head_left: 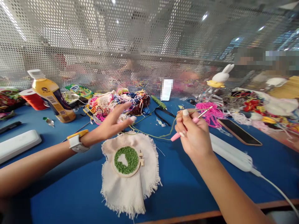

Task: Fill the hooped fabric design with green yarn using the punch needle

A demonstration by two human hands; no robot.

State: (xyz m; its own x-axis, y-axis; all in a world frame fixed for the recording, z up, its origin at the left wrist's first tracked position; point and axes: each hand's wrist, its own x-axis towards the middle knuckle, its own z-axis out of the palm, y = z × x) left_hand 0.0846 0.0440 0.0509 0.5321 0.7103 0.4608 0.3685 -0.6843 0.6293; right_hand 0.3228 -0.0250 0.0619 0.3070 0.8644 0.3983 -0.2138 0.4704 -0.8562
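A small embroidery hoop (126, 160) with green stitching lies on a frayed cream cloth (129, 183) on the blue table (182, 189). My right hand (193, 132) is closed around a pink punch needle (184, 129), its metal tip pointing up and right. A green thread (154, 134) trails from the needle across the table toward the cloth. My left hand (112, 123), with a white watch at the wrist, hovers above the cloth's far edge with fingers stretched out and holds nothing.
A pile of mixed yarn (121, 101) lies behind the cloth. A yellow bottle (52, 96) and a red spool (35, 99) stand at the left. A phone (239, 132), pink yarn (210, 113), a white device (231, 152) with a cable and a rabbit figure (220, 77) are at the right. A perforated screen runs along the back.
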